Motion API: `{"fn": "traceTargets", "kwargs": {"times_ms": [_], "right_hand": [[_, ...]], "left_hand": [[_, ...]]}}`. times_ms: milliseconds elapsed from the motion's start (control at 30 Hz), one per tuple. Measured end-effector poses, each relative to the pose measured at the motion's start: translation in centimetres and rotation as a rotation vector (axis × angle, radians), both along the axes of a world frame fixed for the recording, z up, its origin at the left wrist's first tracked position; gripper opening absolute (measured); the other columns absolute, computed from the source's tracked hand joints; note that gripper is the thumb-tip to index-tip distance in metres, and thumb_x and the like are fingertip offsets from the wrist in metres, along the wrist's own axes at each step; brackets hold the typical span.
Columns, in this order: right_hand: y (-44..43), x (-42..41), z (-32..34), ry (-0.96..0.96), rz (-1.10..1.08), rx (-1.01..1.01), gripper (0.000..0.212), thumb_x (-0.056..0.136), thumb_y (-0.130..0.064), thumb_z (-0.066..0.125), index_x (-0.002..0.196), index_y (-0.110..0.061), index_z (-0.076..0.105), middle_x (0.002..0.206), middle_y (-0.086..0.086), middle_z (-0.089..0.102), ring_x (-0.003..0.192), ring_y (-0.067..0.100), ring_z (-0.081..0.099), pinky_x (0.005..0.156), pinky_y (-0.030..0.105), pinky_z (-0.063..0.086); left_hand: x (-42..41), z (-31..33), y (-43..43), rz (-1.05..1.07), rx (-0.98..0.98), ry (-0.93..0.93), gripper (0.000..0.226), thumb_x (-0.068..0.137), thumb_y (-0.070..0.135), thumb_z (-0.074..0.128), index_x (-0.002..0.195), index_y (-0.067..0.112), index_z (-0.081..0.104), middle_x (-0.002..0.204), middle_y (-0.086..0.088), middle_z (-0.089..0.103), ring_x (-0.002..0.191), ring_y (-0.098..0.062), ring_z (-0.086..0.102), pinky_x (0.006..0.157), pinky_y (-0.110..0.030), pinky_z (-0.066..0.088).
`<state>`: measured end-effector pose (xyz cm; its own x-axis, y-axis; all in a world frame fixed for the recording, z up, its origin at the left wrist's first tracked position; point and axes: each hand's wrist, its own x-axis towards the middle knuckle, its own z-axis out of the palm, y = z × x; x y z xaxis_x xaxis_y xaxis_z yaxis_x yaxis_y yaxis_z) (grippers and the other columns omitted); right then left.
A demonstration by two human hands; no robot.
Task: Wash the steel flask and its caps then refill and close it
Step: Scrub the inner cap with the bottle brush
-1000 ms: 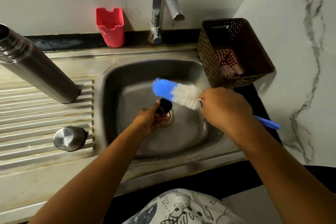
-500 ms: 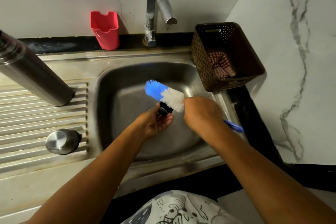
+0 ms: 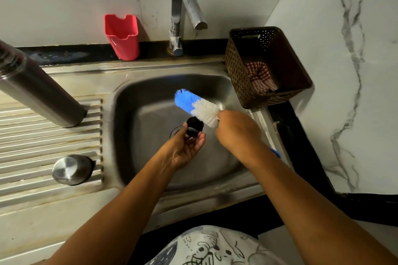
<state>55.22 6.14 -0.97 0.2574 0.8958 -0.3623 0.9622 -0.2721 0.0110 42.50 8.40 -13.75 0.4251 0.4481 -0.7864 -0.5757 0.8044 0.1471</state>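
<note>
Over the sink basin (image 3: 150,157) my left hand (image 3: 185,148) holds a small black inner cap (image 3: 194,127) between thumb and fingers. My right hand (image 3: 237,131) grips the handle of a bottle brush (image 3: 196,106) with blue and white bristles; the white bristles touch the cap's top. The tall steel flask (image 3: 41,97) stands upright on the ribbed drainboard at the left. Its round steel outer cap (image 3: 71,169) sits on the drainboard, nearer the front.
A steel tap (image 3: 185,6) arches over the back of the sink, with no water running that I can see. A red plastic holder (image 3: 122,36) stands left of it. A brown perforated basket (image 3: 265,66) with a checked cloth sits at the right, by the marble wall.
The brush has slid back and forth over the black cap, and the cap now sits a little higher in my left hand. The flask and steel cap have stayed put.
</note>
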Motion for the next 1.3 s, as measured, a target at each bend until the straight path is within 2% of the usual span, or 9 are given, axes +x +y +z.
{"fn": "traceTargets", "kwargs": {"times_ms": [167, 300, 467, 600, 800, 900, 1100, 1200, 1300], "right_hand": [[-2.5, 1.9, 1.3, 0.129, 0.026, 0.047, 0.019, 0.098, -0.02, 0.053, 0.109, -0.017, 0.069, 0.095, 0.006, 0.067, 0.088, 0.03, 0.065, 0.074, 0.038, 0.055], [-1.7, 0.6, -1.4, 0.217, -0.115, -0.024, 0.024, 0.099, -0.02, 0.05, 0.114, -0.012, 0.067, 0.107, 0.01, 0.07, 0.098, 0.033, 0.067, 0.073, 0.033, 0.047], [-1.3, 3.2, -2.5, 0.457, -0.219, -0.061, 0.024, 0.098, -0.019, 0.053, 0.109, -0.012, 0.073, 0.099, 0.008, 0.07, 0.093, 0.029, 0.067, 0.081, 0.036, 0.056], [-2.7, 3.8, -1.9, 0.639, -0.273, -0.167, 0.019, 0.101, -0.015, 0.055, 0.104, -0.009, 0.072, 0.074, 0.002, 0.06, 0.065, 0.015, 0.053, 0.054, 0.026, 0.036], [-0.8, 2.1, -3.7, 0.846, -0.669, -0.258, 0.024, 0.104, -0.017, 0.043, 0.105, -0.011, 0.066, 0.061, 0.0, 0.042, 0.036, 0.008, 0.032, 0.035, 0.014, 0.02], [-2.3, 3.7, -2.6, 0.958, -0.682, -0.323, 0.031, 0.107, -0.017, 0.038, 0.112, -0.008, 0.067, 0.058, -0.002, 0.042, 0.033, 0.004, 0.026, 0.034, 0.014, 0.016], [-1.8, 2.3, -3.0, 1.011, -0.717, -0.372, 0.03, 0.106, -0.014, 0.033, 0.107, -0.012, 0.063, 0.06, -0.002, 0.038, 0.032, 0.003, 0.023, 0.035, 0.01, 0.012], [-1.1, 2.5, -3.1, 1.032, -0.73, -0.346, 0.03, 0.107, -0.015, 0.033, 0.109, -0.012, 0.063, 0.061, -0.002, 0.037, 0.032, 0.002, 0.022, 0.034, 0.011, 0.011], [-2.1, 3.8, -1.6, 0.855, -0.558, -0.224, 0.028, 0.106, -0.017, 0.042, 0.105, -0.012, 0.07, 0.061, -0.001, 0.045, 0.039, 0.007, 0.034, 0.037, 0.016, 0.021]], "left_hand": [[-2.9, -1.4, 1.0, 0.169, -0.06, -0.016, 0.043, 0.103, 0.04, 0.061, 0.109, -0.002, 0.064, 0.091, -0.017, 0.07, 0.06, -0.024, 0.075, 0.054, -0.034, 0.064], [0.0, 0.0, 0.3, 0.106, 0.006, -0.118, 0.04, 0.103, 0.042, 0.058, 0.104, 0.004, 0.067, 0.089, -0.012, 0.071, 0.064, -0.019, 0.072, 0.055, -0.028, 0.062], [-0.9, -0.3, -0.1, 0.147, 0.005, -0.095, 0.047, 0.106, 0.046, 0.052, 0.1, 0.001, 0.065, 0.076, -0.009, 0.069, 0.061, -0.015, 0.066, 0.054, -0.023, 0.059], [-2.0, -1.3, 0.3, 0.227, -0.017, -0.085, 0.048, 0.106, 0.046, 0.051, 0.101, 0.001, 0.064, 0.071, -0.009, 0.068, 0.052, -0.014, 0.065, 0.052, -0.021, 0.057], [0.2, -0.4, -0.5, 0.086, 0.092, -0.206, 0.049, 0.106, 0.047, 0.05, 0.104, 0.002, 0.069, 0.081, -0.007, 0.07, 0.062, -0.011, 0.066, 0.06, -0.023, 0.061], [-2.3, -1.2, 0.5, 0.166, 0.071, -0.213, 0.049, 0.105, 0.047, 0.052, 0.105, 0.002, 0.069, 0.082, -0.008, 0.07, 0.059, -0.011, 0.067, 0.058, -0.023, 0.061], [-1.2, -1.2, -1.1, 0.0, 0.097, -0.25, 0.042, 0.087, 0.041, 0.064, 0.109, 0.006, 0.071, 0.087, -0.008, 0.069, 0.062, -0.012, 0.067, 0.057, -0.024, 0.061], [-1.2, -1.3, -1.1, 0.012, 0.096, -0.209, 0.042, 0.092, 0.042, 0.061, 0.108, 0.004, 0.069, 0.084, -0.009, 0.071, 0.063, -0.013, 0.071, 0.057, -0.025, 0.062], [-3.6, -2.0, -0.1, 0.072, 0.092, -0.083, 0.04, 0.091, 0.039, 0.063, 0.106, 0.002, 0.068, 0.079, -0.011, 0.073, 0.062, -0.014, 0.074, 0.059, -0.028, 0.064]]}}
